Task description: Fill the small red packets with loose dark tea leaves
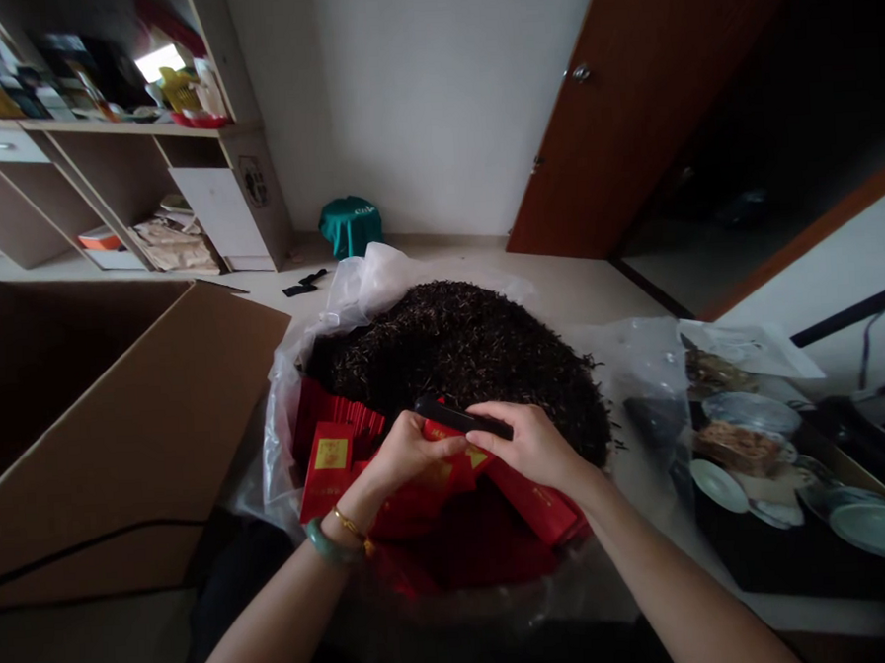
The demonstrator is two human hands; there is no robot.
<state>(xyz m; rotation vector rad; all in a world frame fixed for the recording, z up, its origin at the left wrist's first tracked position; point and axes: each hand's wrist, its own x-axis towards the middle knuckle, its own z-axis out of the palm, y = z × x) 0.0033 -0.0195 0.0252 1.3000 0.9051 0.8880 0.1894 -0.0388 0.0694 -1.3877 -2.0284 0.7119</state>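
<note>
A big heap of dark loose tea leaves lies in a clear plastic bag in front of me. Several small red packets with yellow labels are piled at its near edge. My left hand is closed around one red packet. My right hand grips a long black scoop-like tool laid across that packet's top, just above the tea. A green bangle and a gold bracelet sit on my left wrist.
An open cardboard box stands at the left. A dark tray with plates and bowls sits at the right. Shelves line the far left wall, a teal stool stands by the wall, and a brown door is behind.
</note>
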